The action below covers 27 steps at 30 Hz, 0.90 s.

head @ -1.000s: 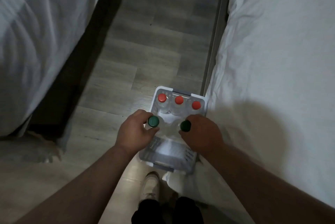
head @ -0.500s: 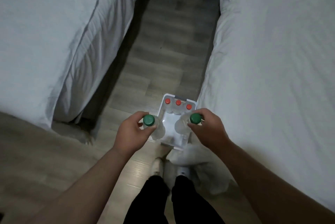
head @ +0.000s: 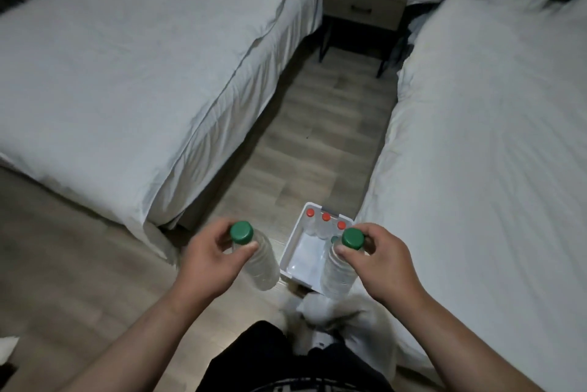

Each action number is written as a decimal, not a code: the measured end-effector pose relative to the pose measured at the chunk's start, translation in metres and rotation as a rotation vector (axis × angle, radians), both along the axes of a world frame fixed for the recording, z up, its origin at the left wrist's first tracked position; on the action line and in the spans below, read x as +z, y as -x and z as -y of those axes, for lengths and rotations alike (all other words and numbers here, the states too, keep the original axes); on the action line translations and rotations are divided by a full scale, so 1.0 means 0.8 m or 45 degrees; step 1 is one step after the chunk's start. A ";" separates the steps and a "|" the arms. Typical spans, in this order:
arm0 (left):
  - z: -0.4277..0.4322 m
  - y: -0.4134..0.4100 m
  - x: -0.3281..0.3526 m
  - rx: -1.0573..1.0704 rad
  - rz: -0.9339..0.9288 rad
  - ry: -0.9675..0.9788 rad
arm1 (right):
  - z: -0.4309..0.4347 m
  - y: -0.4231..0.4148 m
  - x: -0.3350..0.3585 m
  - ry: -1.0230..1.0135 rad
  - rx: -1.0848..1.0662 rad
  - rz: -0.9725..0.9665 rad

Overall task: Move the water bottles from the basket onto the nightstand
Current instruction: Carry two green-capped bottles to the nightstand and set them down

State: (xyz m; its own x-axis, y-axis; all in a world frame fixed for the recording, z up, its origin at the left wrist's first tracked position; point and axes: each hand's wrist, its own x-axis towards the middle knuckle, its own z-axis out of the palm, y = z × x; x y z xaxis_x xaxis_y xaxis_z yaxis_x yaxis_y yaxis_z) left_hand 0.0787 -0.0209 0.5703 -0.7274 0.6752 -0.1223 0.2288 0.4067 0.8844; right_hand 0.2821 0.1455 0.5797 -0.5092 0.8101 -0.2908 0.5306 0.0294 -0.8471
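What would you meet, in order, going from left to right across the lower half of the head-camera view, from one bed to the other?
Left bed → left hand → the green-capped bottle it holds → basket → right hand, holding a second green-capped bottle → right bed.

Probably a hotel bedroom: twin white beds (head: 133, 67), nightstand (head: 365, 0) between.

A: Left hand (head: 209, 259)?
B: Forearm in from bottom left, fingers (head: 219, 234) curled round left bottle (head: 260, 264) neck.
A: Right hand (head: 381, 261)?
B: Mirror pose, pinching right bottle (head: 337, 274) under cap. Both wrists level, apart.
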 end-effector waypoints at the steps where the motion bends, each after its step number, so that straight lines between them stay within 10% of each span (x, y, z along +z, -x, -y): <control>1: 0.006 0.002 0.003 0.038 0.008 -0.025 | 0.003 0.005 0.004 0.020 0.019 -0.027; 27: 0.033 0.417 0.011 0.066 -0.066 0.039 | 0.019 0.407 0.018 -0.014 -0.081 -0.076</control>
State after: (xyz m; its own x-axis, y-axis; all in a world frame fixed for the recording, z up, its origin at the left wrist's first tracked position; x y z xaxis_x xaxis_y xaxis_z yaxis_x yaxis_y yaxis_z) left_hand -0.2545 -0.0473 0.5794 -0.7674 0.6328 -0.1033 0.2521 0.4459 0.8589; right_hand -0.0432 0.1304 0.5941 -0.4729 0.8442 -0.2523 0.4800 0.0067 -0.8772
